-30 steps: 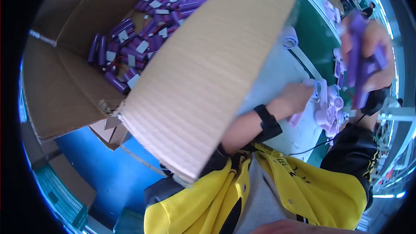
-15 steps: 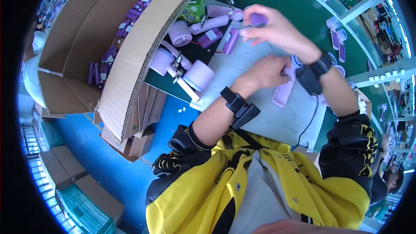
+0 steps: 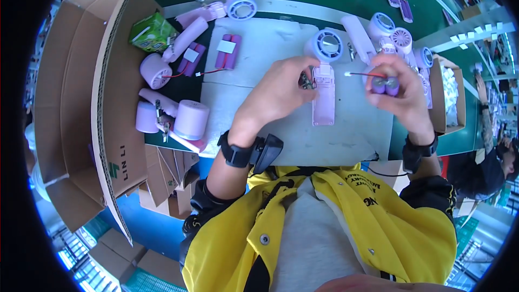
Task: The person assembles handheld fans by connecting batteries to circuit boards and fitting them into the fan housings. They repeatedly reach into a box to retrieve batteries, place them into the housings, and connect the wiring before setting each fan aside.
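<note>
A pale purple handheld fan (image 3: pixel 323 97) lies on the grey mat with its round head away from me and its handle shell open. My left hand (image 3: pixel 280 91) is closed beside the handle, its fingertips pinching a small circuit board (image 3: pixel 307 81) partly hidden by the fingers. To the right of the fan, my right hand (image 3: pixel 403 94) grips a purple two-cell battery pack (image 3: pixel 385 85), end toward me. The pack's red and black lead points left, ending in a white connector (image 3: pixel 347 74) near the fan's neck. Two more battery packs, one of them (image 3: pixel 228 52), lie at the mat's left.
Several fans and open shells crowd the right, one fan head (image 3: pixel 400 38) among them. More fan parts (image 3: pixel 191 120) lie left, by a green packet (image 3: pixel 153 31) and a large cardboard box (image 3: pixel 121 124). A small carton (image 3: pixel 450 94) stands far right, near another person's arm.
My right hand has moved from the loose battery packs to the fan's right side, bringing a pack with it. My left hand now pinches the board. The view has turned.
</note>
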Demonstrator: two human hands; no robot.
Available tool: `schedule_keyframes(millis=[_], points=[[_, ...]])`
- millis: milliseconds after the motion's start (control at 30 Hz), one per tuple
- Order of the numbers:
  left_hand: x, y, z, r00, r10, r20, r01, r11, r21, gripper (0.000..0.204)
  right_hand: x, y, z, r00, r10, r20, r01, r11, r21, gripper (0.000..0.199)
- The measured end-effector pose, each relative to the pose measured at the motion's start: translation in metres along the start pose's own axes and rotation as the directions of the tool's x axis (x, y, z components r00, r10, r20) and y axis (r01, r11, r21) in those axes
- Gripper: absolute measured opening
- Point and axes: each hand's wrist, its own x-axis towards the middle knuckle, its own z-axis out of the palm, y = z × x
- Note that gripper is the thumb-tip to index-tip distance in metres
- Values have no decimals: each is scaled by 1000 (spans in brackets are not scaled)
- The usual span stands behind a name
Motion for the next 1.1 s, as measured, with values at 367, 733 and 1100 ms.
schedule_keyframes(millis=[367, 733, 1100], points=[[-58, -5, 31, 991, -83, -107, 42, 941, -335, 54, 5, 53, 54, 805, -505, 310, 593, 676, -438, 23], [-66, -9, 32, 961, 17, -275, -124, 918, -377, 44, -1, 59, 77, 810, -549, 208, 572, 660, -487, 25], [-75, -9, 34, 963, 30, -269, -108, 954, -281, 42, -5, 56, 76, 840, -501, 207, 537, 713, -451, 27]])
